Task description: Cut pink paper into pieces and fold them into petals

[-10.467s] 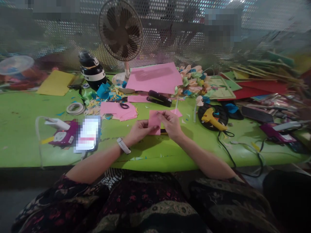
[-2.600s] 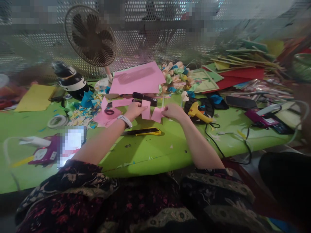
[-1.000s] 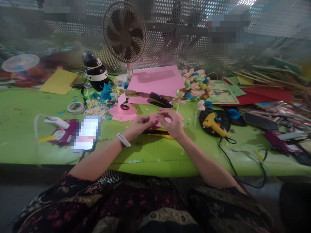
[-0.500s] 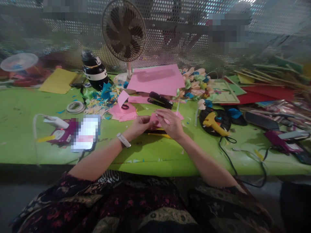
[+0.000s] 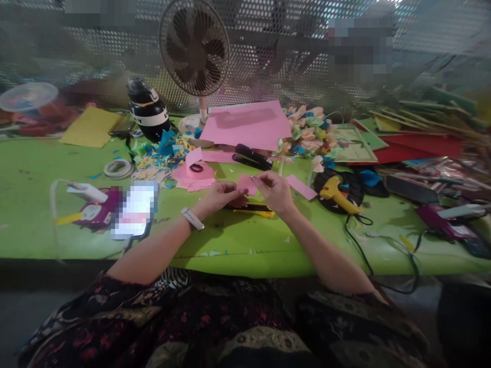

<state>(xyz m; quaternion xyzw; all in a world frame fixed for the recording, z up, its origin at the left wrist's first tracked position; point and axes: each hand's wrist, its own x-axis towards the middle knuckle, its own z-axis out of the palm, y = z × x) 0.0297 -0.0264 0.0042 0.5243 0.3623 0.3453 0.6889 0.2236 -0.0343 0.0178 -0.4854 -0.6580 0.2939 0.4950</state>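
Note:
A small piece of pink paper is held between my two hands above the green table. My left hand pinches its lower left side. On its right edge the fingers of my right hand are closed in a pinch. Under the hands lies a yellow and black box cutter, partly hidden. A pink paper strip rests just right of my right hand. Beyond the hands is a black stapler. To the left, scissors with black handles lie partly covered on a stack of pink paper.
A yellow glue gun lies on a black round pad at right, its cable trailing to the table edge. At left are a lit phone, a tape roll and paper scraps. A fan and black bottle stand behind.
My right hand has drawn back from covering the pink paper, turning so more of the paper shows. The pink strip on the right is now more exposed.

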